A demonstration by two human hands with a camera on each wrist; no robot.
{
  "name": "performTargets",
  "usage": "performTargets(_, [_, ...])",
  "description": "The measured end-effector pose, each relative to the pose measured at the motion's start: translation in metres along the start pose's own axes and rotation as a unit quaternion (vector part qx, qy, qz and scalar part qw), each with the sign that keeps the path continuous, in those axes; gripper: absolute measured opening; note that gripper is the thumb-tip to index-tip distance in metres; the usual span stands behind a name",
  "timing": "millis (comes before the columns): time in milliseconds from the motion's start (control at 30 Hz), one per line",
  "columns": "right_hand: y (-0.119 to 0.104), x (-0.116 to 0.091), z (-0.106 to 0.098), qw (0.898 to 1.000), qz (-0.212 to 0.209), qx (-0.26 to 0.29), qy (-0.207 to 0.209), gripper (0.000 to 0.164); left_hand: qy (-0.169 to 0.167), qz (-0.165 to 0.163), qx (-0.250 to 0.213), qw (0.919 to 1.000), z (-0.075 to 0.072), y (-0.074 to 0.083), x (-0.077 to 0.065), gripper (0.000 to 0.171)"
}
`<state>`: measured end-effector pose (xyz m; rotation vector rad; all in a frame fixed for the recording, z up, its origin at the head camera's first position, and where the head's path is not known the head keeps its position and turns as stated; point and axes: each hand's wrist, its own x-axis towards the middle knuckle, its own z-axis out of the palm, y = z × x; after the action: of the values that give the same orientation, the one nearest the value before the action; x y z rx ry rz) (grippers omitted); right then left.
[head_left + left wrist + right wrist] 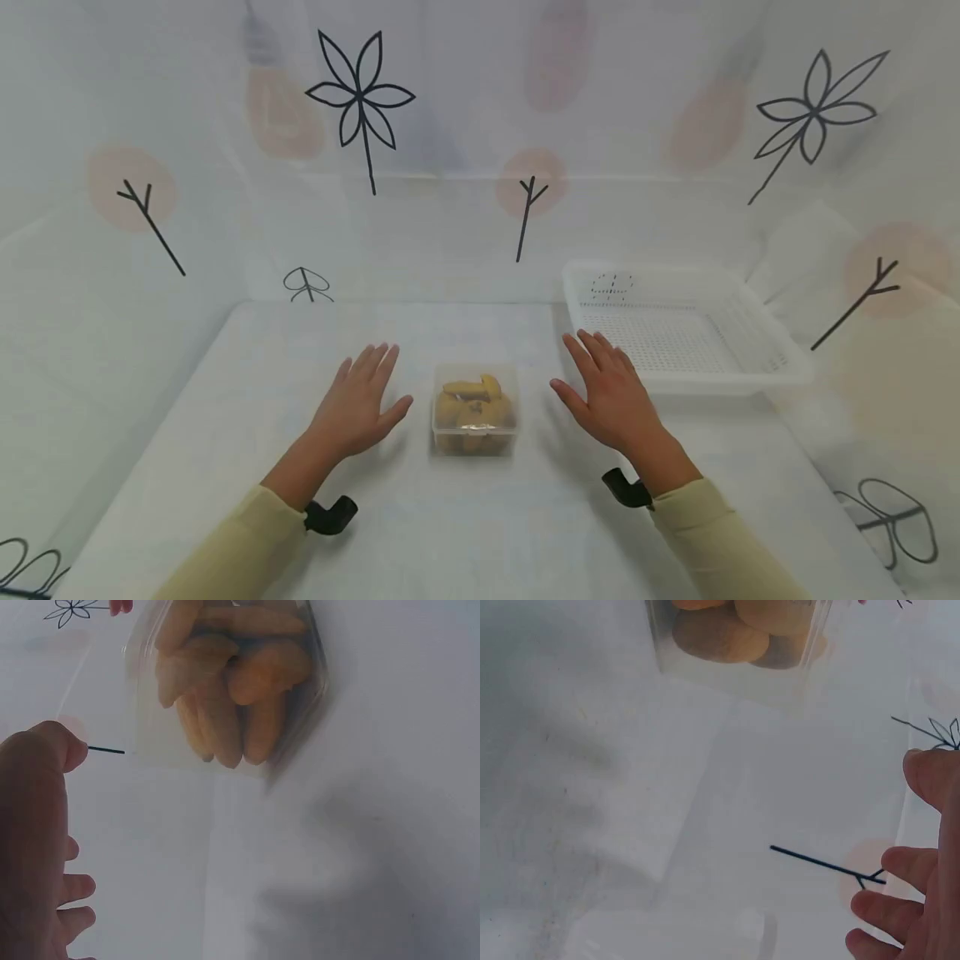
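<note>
A clear plastic box stands on the white table between the two hands. Yellow-brown pieces, some rounded and some long, fill it; the left wrist view shows several long ones through its clear wall. To the box's left, apart from it, my left hand hovers palm down with straight fingers and the thumb out towards the box. My right hand mirrors it on the other side, fingers spread and nothing held. Its fingertips overlap the basket's near left corner in the head view.
At the back right lies a shallow white plastic basket with a perforated bottom. A white sheet printed with plant drawings hangs behind the table and along its sides. Bare white table surface shows in front of the box.
</note>
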<state>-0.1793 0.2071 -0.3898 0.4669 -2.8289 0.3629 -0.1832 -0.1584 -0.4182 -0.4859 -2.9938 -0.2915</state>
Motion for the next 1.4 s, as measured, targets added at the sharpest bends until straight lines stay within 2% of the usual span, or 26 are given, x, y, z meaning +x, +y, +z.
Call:
performTargets(200, [-0.011,0.0,0.004,1.0,-0.014,0.014,0.002,0.07,0.022,0.026,-0.04,0.9986,0.01,0.005,-0.003,0.075])
performTargets(300, [-0.015,0.001,0.007,0.999,-0.027,0.017,0.009,0.07,0.022,0.027,-0.068,0.9971,0.015,0.008,-0.003,0.073])
performTargets(500, [-0.021,0.001,0.012,0.998,-0.058,0.027,0.018,0.069,-0.002,0.018,-0.138,0.9903,0.024,0.012,-0.005,0.07])
performTargets(733, [-0.032,0.001,0.014,0.996,-0.07,0.048,0.001,0.068,-0.018,0.034,-0.209,0.9771,0.034,0.014,-0.006,0.071])
performTargets(900, [-0.039,0.001,0.02,0.994,-0.091,0.051,0.003,0.066,-0.022,0.038,-0.235,0.9709,0.038,0.015,-0.006,0.073])
performTargets(1133, [-0.047,0.0,0.028,0.992,-0.115,0.043,0.003,0.064,-0.055,0.014,-0.274,0.9601,0.042,0.015,-0.004,0.082])
performTargets(1400, [-0.057,-0.003,0.037,0.991,-0.133,0.034,-0.001,0.064,-0.078,0.021,-0.3,0.9505,0.05,0.015,-0.002,0.093])
